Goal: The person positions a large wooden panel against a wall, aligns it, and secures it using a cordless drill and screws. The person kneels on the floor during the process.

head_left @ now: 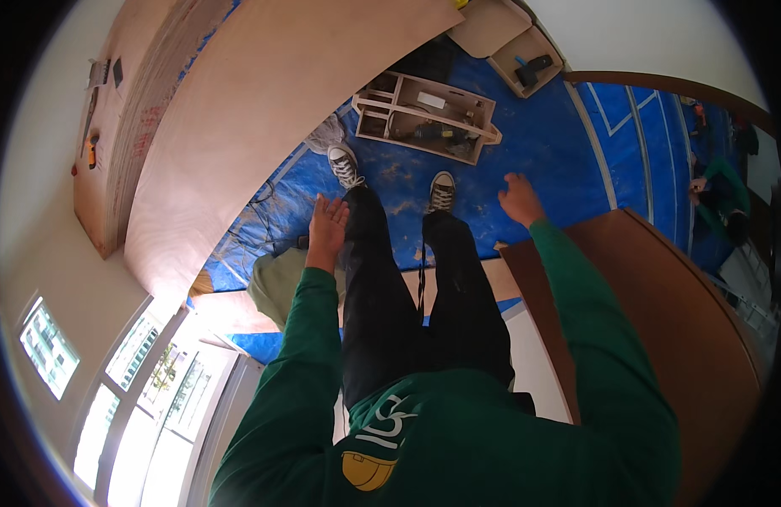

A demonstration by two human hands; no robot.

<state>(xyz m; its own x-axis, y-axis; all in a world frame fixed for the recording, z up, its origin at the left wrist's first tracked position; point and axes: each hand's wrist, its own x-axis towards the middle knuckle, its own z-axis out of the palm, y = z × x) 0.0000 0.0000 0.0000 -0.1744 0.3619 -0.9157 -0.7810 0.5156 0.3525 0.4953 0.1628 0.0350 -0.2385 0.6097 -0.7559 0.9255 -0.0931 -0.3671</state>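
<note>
My left hand (327,228) hangs in front of my left thigh, fingers stretched out and holding nothing. My right hand (521,201) is held out over the floor to the right of my shoe, loosely bent fingers apart and nothing seen in them. Ahead of my feet an open wooden tool tote (375,111) with a long centre handle rests on the blue floor covering (559,152). Inside it lie a drill (433,132), a small white block (431,100) and other items too small to tell. Neither hand touches it.
A large plywood sheet (281,84) slants along my left, near a stack of boards (124,127). Behind the tote is an open box (527,69) with a black tool. A brown panel (652,313) stands at my right. Another person (729,194) crouches far right.
</note>
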